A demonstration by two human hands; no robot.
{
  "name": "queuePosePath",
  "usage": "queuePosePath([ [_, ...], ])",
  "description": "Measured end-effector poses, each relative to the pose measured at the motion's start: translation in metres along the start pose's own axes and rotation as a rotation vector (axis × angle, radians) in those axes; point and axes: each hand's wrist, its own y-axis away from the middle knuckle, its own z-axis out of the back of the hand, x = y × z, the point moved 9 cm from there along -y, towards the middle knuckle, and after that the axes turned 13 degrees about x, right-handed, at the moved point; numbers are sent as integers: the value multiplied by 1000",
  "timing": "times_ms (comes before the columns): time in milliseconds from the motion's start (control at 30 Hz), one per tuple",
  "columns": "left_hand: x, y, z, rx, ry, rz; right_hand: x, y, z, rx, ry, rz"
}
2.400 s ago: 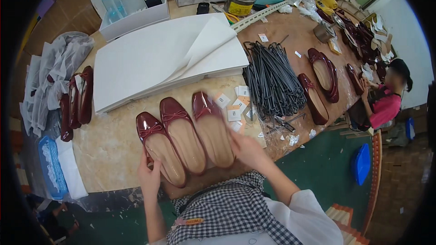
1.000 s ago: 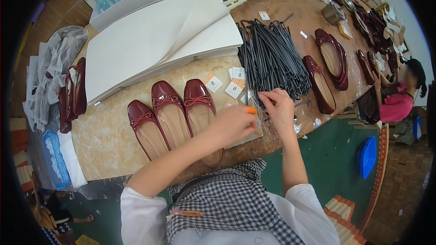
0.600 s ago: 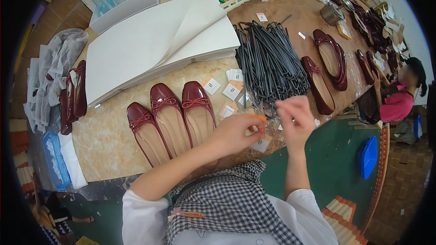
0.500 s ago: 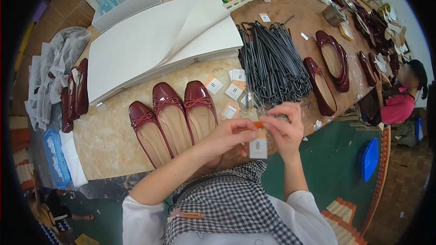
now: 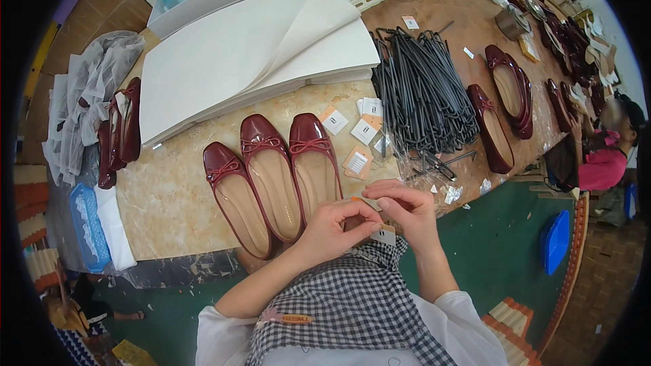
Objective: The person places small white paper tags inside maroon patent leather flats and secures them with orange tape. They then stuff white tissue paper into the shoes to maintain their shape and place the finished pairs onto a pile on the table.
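Observation:
My left hand (image 5: 339,229) pinches a small white tag (image 5: 384,235) with a peach-coloured part between thumb and fingertips, above my checked apron. Close against it, my right hand (image 5: 408,211) is closed, its thumb and fingertips meeting at a small strip with an orange end beside the tag; the hold is partly hidden. Just left of my hands, three dark red patent flats with bows lie side by side: a left shoe (image 5: 229,193), a middle shoe (image 5: 266,163) and a right shoe (image 5: 313,152), the last partly covered by my left hand. More tags (image 5: 333,120) lie beyond them.
A stack of white sheets (image 5: 237,54) lies at the back. Black hooked rods (image 5: 427,95) are heaped right of it, with more red flats (image 5: 491,129) beyond. Grey mesh (image 5: 88,102) and a blue basket (image 5: 88,227) are at left. A co-worker in pink (image 5: 602,166) sits far right.
Both hands have drawn closer to my body and lower, with the tag now tilted and mostly covered by fingers. The view has shifted slightly, and more of the shoes shows.

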Motion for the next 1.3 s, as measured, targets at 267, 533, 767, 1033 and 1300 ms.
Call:
queuePosePath([
  [267,3,27,26,-233,7,36,3,-2,-8,-108,-117,-52],
  [533,-8,62,62,-560,-269,57,24,-11,-57,110,688,-16],
  [767,-28,58,47,-499,-523,39,18,-16,-60,138,770,-95],
  [1033,-17,53,44,-238,-377,49,10,-8,-49,355,545,-173],
  [1300,-59,61,32,-378,-766,-180,38,-12,-58,351,495,54],
])
